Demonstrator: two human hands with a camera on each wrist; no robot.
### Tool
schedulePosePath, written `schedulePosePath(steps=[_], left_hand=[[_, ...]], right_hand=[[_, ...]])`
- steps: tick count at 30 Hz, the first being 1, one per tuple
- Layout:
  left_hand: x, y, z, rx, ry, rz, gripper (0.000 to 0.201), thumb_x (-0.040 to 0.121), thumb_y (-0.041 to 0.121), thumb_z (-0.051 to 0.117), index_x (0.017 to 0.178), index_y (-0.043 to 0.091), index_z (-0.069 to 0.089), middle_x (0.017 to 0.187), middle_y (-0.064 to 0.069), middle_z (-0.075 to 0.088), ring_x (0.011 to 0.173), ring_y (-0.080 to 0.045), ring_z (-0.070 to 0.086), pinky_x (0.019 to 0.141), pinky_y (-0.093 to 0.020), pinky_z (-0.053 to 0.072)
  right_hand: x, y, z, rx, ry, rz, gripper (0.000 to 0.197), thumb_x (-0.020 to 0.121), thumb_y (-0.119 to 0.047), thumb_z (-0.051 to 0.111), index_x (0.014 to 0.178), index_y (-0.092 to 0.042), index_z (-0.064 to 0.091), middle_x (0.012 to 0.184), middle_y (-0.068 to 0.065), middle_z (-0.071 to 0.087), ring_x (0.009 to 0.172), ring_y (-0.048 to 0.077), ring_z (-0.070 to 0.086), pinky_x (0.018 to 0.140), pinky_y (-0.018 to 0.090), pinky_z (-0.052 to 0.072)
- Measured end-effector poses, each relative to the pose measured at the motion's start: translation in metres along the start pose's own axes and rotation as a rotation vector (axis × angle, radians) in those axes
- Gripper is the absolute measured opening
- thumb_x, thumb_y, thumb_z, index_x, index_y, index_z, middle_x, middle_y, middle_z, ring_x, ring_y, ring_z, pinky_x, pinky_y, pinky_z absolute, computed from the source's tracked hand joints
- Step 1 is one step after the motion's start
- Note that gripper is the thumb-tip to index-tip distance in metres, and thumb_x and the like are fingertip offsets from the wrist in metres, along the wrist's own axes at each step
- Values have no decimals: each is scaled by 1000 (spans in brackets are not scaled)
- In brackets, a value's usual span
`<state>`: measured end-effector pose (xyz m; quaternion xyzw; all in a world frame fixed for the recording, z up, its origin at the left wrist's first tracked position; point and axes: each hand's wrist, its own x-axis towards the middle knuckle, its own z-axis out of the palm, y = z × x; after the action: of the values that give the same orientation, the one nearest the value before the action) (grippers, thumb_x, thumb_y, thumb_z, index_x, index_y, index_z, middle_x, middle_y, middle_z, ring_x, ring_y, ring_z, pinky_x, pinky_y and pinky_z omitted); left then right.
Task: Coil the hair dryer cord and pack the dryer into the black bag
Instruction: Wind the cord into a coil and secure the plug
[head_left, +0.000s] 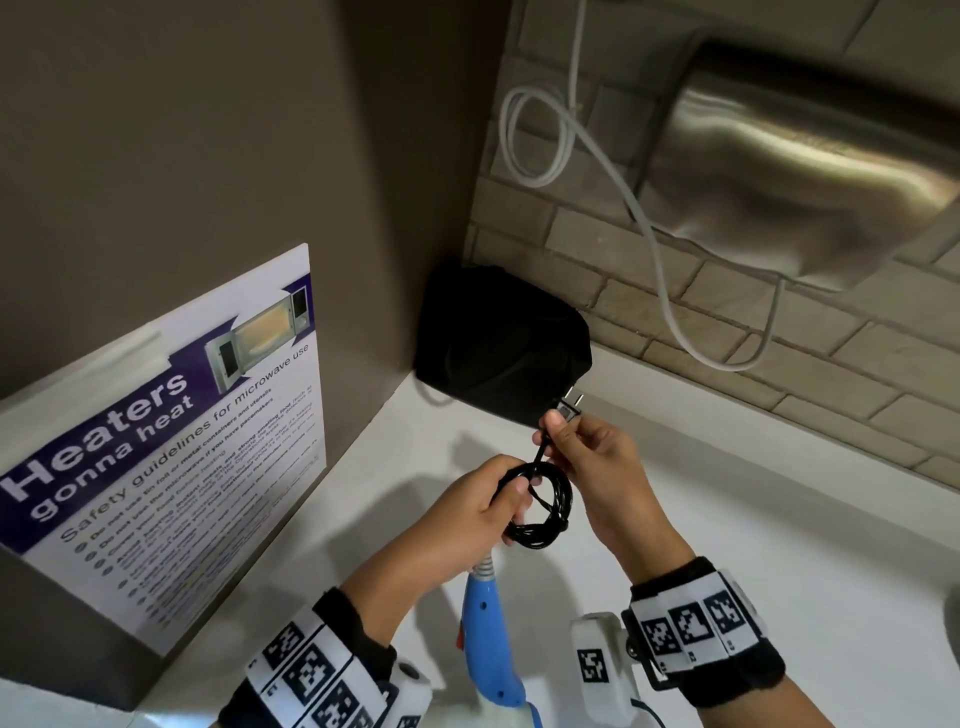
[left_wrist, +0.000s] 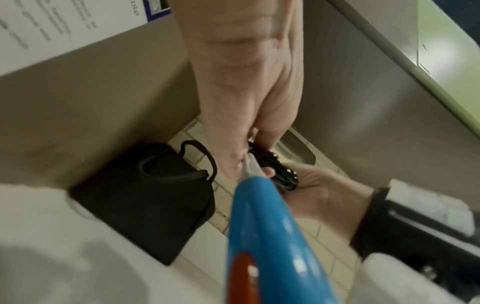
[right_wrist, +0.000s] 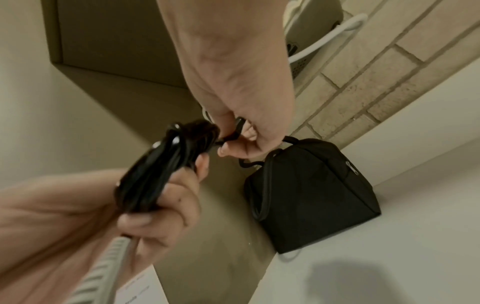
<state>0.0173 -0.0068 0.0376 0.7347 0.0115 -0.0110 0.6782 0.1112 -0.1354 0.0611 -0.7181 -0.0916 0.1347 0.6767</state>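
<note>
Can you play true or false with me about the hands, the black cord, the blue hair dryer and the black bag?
1. The left hand holds the coiled cord. True.
2. The right hand is empty. False: its fingers pinch the plug end of the cord.
3. The blue hair dryer is already inside the black bag. False: it hangs below the left hand, outside the bag.
4. The black bag sits in the corner on the white counter. True.
5. The plug is stuck in a wall socket. False: it is free, in the right hand.
</note>
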Motion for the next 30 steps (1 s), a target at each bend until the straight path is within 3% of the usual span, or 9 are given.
schedulePosePath(steps=[4,6,8,12,16,22,25,27,30], left_hand=[[-2,-3,1,-16,44,-5,23,100,22,40,117,18,56,76,9,55,68,2,53,65,-18,47],[-2,-5,-1,-7,79,1,24,100,22,41,120,18,54,78,9,56,69,2,55,65,-16,47],[-1,-6,-4,21,99,3,23,98,23,44,120,19,53,79,9,57,69,-1,56,65,-17,48],[-2,-8,-3,87,105,34,19,96,24,49,114,29,54,83,10,62,74,-3,61,65,-20,53],[-3,-7,0,66,129,56,21,97,21,48,112,36,53,91,10,66,78,2,63,64,-16,52],[-2,-11,-1,41,124,47,23,94,22,53,113,34,57,84,8,65,71,-2,64,62,-22,55],[-1,-11,-1,-11,112,39,20,94,22,53,110,33,61,84,6,67,72,-5,65,65,-23,54],[0,-11,-2,-16,118,19,17,95,24,51,107,29,63,77,7,64,69,-4,65,67,-19,54],[1,-13,-4,11,144,-19,20,96,29,48,109,22,63,77,6,63,64,-4,64,65,-14,52]], right_hand=[[-2,3,-6,9,-121,179,34,91,-30,54,98,2,62,86,8,70,74,14,66,78,29,55],[-7,2,-10,-94,-268,286,36,97,-36,45,110,-7,61,97,13,71,86,20,70,84,34,55],[-14,0,-13,-110,-341,316,40,92,-41,50,117,-12,60,99,14,72,94,24,69,92,39,53],[-22,-3,-18,63,-358,354,38,88,-17,63,124,-13,54,97,14,69,94,22,66,96,41,47],[-27,-7,-20,-15,-435,378,34,89,-21,62,122,-16,57,106,16,69,96,22,67,90,34,49],[-27,3,-24,182,-403,395,43,77,-10,67,119,-11,60,92,15,65,87,18,67,88,34,48],[-26,5,-24,329,-343,408,36,75,-3,63,110,-10,62,84,11,67,77,16,66,79,32,54],[-26,6,-21,383,-305,407,30,77,1,60,105,-10,61,83,11,67,74,16,65,77,32,54],[-29,8,-19,261,-303,340,30,88,2,57,115,-11,57,82,8,65,77,14,65,80,31,49]])
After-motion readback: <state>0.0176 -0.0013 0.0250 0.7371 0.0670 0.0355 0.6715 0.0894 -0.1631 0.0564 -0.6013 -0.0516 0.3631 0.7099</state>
